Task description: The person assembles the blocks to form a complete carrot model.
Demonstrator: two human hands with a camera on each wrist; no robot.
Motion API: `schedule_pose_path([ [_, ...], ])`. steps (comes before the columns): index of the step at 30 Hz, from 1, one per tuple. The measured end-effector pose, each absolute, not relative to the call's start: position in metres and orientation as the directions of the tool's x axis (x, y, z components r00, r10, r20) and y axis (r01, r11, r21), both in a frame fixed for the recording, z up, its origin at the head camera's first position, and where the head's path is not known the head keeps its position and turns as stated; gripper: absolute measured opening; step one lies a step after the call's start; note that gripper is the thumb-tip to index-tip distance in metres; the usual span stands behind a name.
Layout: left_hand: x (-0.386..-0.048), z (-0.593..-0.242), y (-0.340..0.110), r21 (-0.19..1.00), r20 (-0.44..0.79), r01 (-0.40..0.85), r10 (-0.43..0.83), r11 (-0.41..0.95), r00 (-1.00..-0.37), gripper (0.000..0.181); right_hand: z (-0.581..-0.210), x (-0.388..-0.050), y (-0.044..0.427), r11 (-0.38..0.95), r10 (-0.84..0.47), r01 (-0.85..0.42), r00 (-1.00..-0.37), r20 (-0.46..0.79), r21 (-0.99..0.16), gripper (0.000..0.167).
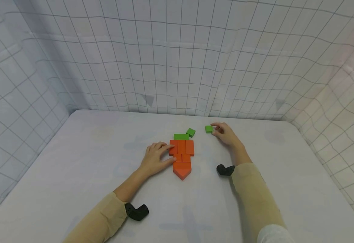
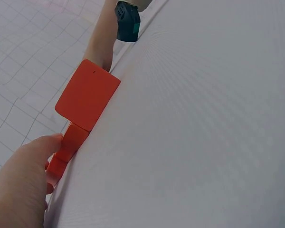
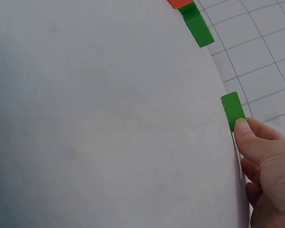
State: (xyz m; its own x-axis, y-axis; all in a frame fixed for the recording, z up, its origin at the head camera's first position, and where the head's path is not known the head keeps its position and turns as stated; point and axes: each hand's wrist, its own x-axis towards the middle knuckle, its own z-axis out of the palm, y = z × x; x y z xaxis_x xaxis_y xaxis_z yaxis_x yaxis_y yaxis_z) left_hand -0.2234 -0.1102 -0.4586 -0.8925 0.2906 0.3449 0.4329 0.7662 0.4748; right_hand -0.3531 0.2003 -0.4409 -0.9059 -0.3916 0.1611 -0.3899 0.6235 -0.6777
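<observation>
My right hand (image 1: 224, 134) pinches a small green block (image 1: 209, 129) at its right side, near the far part of the table. In the right wrist view the thumb lies against that block (image 3: 233, 111). My left hand (image 1: 154, 160) touches the left side of an arrangement of orange blocks (image 1: 181, 147) with thumb and index finger spread. The lowest piece is an orange pointed block (image 1: 182, 169), its tip toward me. A green rectangular block (image 1: 181, 136) lies flat along the top of the orange ones. Beyond its right corner sits another small green block (image 1: 190, 132), turned at an angle.
Everything lies on a white table (image 1: 104, 141). Behind it hangs a white curtain (image 1: 165, 67) with a dark grid, which also closes off both sides. Dark devices (image 1: 137, 212) are strapped at both wrists.
</observation>
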Motion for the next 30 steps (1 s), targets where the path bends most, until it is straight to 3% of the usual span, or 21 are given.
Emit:
schedule_pose_path([
  [14, -0.224, -0.459, -0.110, 0.487, 0.352, 0.439, 0.290, 0.755, -0.890, 0.052, -0.438, -0.352, 0.192, 0.612, -0.333, -0.367, -0.923, 0.192, -0.701, 0.036],
  [20, -0.223, -0.458, -0.110, 0.487, 0.337, 0.431, 0.292, 0.760, -0.895, 0.052, -0.429, -0.354, 0.172, 0.553, -0.391, -0.461, -0.879, 0.273, -0.694, 0.033],
  [30, -0.223, -0.458, -0.110, 0.477, 0.336, 0.427, 0.290, 0.768, -0.896, 0.052, -0.418, -0.357, 0.124, 0.520, -0.513, -0.544, -0.815, 0.268, -0.658, 0.032],
])
